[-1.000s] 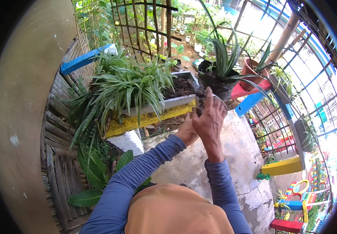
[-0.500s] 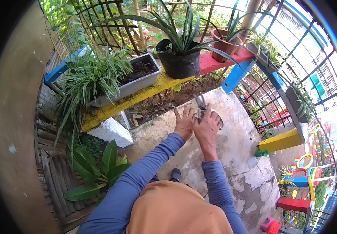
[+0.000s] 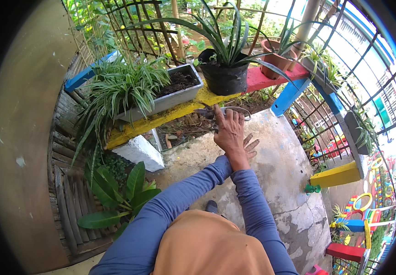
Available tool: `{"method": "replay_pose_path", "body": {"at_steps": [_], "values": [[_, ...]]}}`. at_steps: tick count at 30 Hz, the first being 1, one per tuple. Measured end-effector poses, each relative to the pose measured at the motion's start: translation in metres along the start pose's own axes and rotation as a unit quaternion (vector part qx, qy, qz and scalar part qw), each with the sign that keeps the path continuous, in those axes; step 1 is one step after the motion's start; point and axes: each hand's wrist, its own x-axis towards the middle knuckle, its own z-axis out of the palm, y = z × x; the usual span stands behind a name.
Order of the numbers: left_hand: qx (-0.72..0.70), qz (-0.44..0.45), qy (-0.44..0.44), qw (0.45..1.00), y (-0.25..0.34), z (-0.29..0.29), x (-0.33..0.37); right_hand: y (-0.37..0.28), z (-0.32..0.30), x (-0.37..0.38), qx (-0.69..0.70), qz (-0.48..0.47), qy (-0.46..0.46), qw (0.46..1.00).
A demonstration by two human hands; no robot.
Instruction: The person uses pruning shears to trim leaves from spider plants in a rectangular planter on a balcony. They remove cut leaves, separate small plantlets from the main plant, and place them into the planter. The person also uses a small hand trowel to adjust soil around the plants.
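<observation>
My right hand (image 3: pixel 230 133) is closed around a pair of pruning shears (image 3: pixel 204 111). Their dark blades point left, just in front of the yellow beam, and a pale handle loop shows past the knuckles. Crossed beneath my right wrist, my left hand (image 3: pixel 251 146) has its fingers spread and nothing visible in them; its palm is hidden. Beyond the shears, a black pot (image 3: pixel 223 78) with a long-leaved plant stands on the yellow beam (image 3: pixel 161 117). To its left sits a grey planter box (image 3: pixel 179 96) of soil and a bushy striped spider plant (image 3: pixel 124 87).
A brown pot (image 3: pixel 276 62) stands on the red beam (image 3: pixel 257 80). Wire fencing (image 3: pixel 326 133) with hanging planters runs along the right. A broad-leaved plant (image 3: pixel 120 197) grows at lower left beside the bamboo wall (image 3: pixel 65 160). Cracked concrete floor (image 3: pixel 280 183) lies below my hands.
My right hand has swung the shears from pointing away to pointing left. My left hand has gone from beside the right one to under its wrist. The view has shifted slightly.
</observation>
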Motion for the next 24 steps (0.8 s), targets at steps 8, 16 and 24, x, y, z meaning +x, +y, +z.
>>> {"method": "replay_pose_path", "body": {"at_steps": [8,16,24], "values": [[-0.69,0.145,-0.278,0.652,-0.071,0.011,-0.032,0.026,0.052,-0.023,-0.046,0.129,-0.145,0.98],[-0.769,-0.286,-0.401,0.408,-0.05,0.133,-0.066,-0.022,0.017,-0.055,0.077,0.241,-0.23,0.94],[-0.844,-0.241,-0.364,0.311,-0.048,0.082,-0.078,-0.053,-0.002,-0.059,0.182,0.225,-0.123,0.949]]}}
